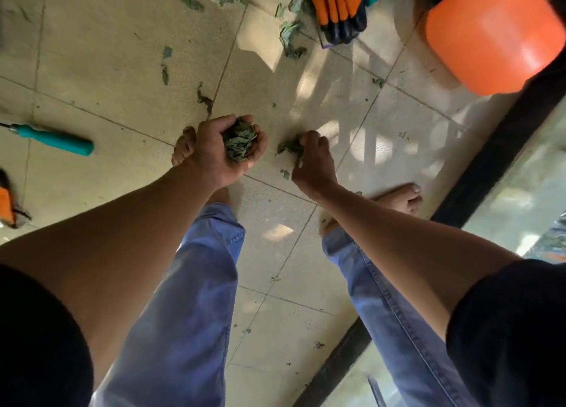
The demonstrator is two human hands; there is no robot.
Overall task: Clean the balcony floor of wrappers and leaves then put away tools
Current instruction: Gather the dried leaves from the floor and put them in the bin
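From the head camera, the left hand (219, 149) cups a heap of dry, crumpled green leaves (239, 141) (palm up); the right hand (312, 161) pinches more leaf scraps (289, 147) off the smooth beige tiled floor (107, 69). A teal-handled tool (55, 138) lies well apart, leftward.

Green leaves (239, 141) heaped in palm

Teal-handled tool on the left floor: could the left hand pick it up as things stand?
Probably not yet. The floor path to the teal-handled tool looks open, but the left hand is cupped around a handful of leaves, so gripping it would likely spill them.
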